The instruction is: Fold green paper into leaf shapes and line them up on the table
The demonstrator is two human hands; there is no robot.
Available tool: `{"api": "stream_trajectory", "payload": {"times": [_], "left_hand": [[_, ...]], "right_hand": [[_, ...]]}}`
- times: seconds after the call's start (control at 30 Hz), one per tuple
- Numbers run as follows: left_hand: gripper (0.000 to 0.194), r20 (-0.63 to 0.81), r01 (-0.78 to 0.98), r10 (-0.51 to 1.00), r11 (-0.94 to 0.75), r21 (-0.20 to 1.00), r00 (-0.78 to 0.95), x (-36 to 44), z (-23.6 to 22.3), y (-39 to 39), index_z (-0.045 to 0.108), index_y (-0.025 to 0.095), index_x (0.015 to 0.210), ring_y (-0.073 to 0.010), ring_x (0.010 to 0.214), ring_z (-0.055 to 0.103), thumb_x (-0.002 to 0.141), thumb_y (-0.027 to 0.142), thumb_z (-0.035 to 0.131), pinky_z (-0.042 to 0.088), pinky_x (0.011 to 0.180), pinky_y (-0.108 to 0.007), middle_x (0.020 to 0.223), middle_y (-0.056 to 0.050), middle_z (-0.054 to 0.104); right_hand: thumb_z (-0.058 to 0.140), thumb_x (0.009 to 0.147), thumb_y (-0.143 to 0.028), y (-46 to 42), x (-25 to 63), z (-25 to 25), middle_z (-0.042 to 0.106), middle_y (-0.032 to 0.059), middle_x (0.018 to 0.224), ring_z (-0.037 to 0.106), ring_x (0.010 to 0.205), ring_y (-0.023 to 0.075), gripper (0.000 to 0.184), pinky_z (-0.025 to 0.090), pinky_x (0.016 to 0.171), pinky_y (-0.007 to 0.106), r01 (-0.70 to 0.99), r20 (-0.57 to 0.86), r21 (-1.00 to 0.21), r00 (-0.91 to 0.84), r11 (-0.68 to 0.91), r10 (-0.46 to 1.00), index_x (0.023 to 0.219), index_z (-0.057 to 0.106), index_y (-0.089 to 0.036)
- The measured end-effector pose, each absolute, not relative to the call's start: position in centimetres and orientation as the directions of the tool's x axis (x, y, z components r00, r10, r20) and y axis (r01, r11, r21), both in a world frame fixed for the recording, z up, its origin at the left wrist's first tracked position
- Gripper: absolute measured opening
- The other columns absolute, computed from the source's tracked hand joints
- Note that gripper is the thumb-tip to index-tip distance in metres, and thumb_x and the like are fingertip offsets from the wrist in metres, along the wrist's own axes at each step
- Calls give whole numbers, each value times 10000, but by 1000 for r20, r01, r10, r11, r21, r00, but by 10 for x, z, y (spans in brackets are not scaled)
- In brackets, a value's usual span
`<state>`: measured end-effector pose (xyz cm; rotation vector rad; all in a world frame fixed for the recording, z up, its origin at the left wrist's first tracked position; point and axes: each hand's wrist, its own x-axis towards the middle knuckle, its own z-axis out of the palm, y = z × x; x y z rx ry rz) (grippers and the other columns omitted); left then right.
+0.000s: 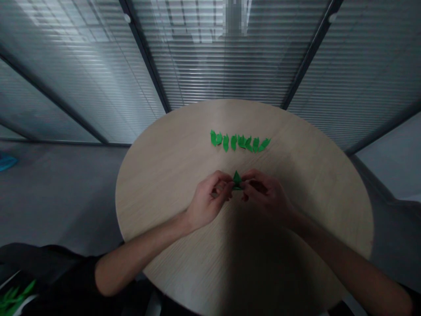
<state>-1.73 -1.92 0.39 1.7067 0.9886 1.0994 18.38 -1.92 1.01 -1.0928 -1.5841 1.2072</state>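
A small folded green paper piece (237,179) is pinched between both my hands just above the round wooden table (164,175). My left hand (208,200) has its fingers curled onto the paper's left side. My right hand (266,196) grips its right side with closed fingers. Beyond my hands, a row of several folded green paper pieces (239,141) lies on the table, apart from both hands.
Glass walls with horizontal blinds (230,66) stand behind the table. Grey floor (55,193) spreads to the left. More green paper bits (15,296) show at the bottom left corner by my dark clothing.
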Motion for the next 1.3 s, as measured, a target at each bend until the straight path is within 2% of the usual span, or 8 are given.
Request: {"api": "stream_trajectory", "payload": {"times": [0.27, 0.43, 0.63, 0.87, 1.3], "left_hand": [[230, 268, 112, 905, -319, 941, 329, -18, 6, -19, 618, 170, 957, -109, 611, 639, 1040, 375, 555, 494, 553, -204, 695, -2, 647], [175, 305, 1, 903, -320, 947, 303, -19, 8, -17, 645, 163, 1048, -87, 622, 640, 1032, 315, 559, 546, 555, -188, 849, -30, 676], [191, 273, -6, 914, -284, 959, 300, -18, 8, -16, 670, 164, 1025, -92, 578, 592, 996, 349, 632, 538, 493, -177, 729, 9, 584], [188, 231, -14, 920, -239, 971, 317, -18, 9, -15, 674, 163, 1035, -91, 506, 579, 980, 339, 637, 505, 458, -176, 616, 33, 579], [149, 192, -58, 940, -183, 981, 281, -18, 10, -15, 692, 164, 999, -76, 489, 535, 895, 270, 708, 520, 466, -173, 586, 60, 538]], "right_hand": [[766, 878, -524, -18, 183, 12, 726, 18, 770, 683, 646, 157, 324, 578, 610, 293, 61, 43, -996, -298, 64, 954, 927, 703, -210], [778, 871, -502, -19, 181, 11, 716, 13, 793, 673, 650, 144, 301, 583, 616, 282, 31, 48, -998, -311, 61, 949, 918, 711, -212], [779, 865, -528, -19, 181, 12, 704, 11, 778, 665, 633, 142, 329, 561, 586, 275, 69, 51, -995, -317, 76, 947, 897, 703, -210], [764, 880, -542, -20, 182, 10, 718, 23, 796, 660, 642, 142, 340, 555, 605, 280, 83, 49, -993, -332, 81, 942, 906, 708, -209], [760, 879, -526, -22, 181, 10, 680, -2, 692, 628, 580, 128, 329, 495, 551, 261, 107, 4, -993, -333, 42, 943, 923, 713, -203]]}}
